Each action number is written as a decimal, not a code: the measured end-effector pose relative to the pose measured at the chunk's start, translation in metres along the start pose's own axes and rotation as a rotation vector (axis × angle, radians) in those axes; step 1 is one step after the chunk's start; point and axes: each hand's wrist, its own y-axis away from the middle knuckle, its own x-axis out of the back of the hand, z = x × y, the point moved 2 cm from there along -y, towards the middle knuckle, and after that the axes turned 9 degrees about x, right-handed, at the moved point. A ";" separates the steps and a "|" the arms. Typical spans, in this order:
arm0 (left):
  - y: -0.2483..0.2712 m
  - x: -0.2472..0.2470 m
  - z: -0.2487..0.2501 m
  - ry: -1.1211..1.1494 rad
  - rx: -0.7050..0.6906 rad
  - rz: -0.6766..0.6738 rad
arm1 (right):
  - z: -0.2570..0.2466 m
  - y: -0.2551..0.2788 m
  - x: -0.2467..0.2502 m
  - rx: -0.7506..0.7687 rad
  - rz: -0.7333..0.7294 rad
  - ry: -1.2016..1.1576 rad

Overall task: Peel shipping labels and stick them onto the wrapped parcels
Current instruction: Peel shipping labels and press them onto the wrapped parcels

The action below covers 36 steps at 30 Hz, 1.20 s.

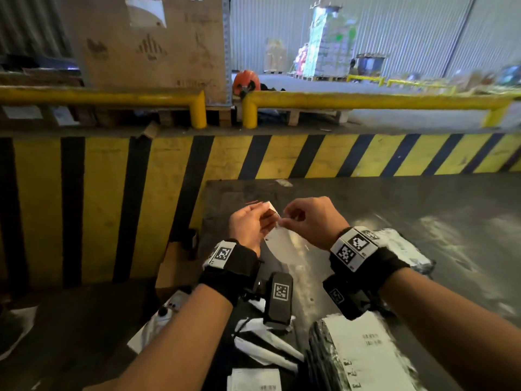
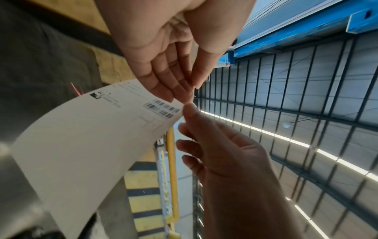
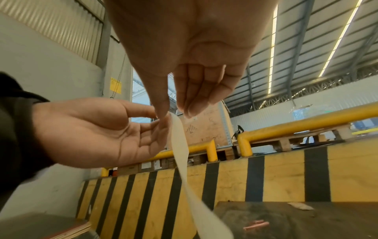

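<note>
A white shipping label [image 1: 277, 235] with barcodes [image 2: 161, 109] hangs curved between both hands above the dark metal table [image 1: 366, 207]. My left hand [image 1: 269, 220] pinches its top corner between thumb and fairly straight fingers [image 2: 180, 90]. My right hand [image 1: 284, 220] pinches the same corner from the other side with thumb and forefinger [image 3: 163, 111]. In the right wrist view the label [image 3: 180, 153] shows edge-on, twisting downward. A black wrapped parcel [image 1: 321, 362] with a white label on it lies at the near right. Another wrapped parcel [image 1: 400, 249] sits under my right wrist.
Loose white papers [image 1: 262, 348] lie on the table's near edge. A yellow-and-black striped wall [image 1: 282, 156] rises behind the table, topped by yellow rails [image 1: 366, 100]. A large cardboard crate [image 1: 146, 43] stands beyond. A brown carton [image 1: 172, 266] sits left of the table.
</note>
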 end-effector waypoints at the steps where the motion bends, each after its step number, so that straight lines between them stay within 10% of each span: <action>1: 0.002 -0.011 -0.001 0.014 0.004 -0.026 | 0.006 0.004 0.006 -0.012 0.022 0.016; 9: 0.010 -0.083 -0.027 0.050 0.089 -0.184 | 0.062 0.048 0.055 -0.116 0.176 0.087; 17: -0.018 -0.139 -0.064 -0.566 -0.255 -0.062 | 0.149 0.095 0.117 -0.186 0.287 -0.129; 36: -0.082 -0.259 -0.174 -0.673 -0.027 -0.062 | 0.351 0.109 0.126 -0.440 0.159 -0.580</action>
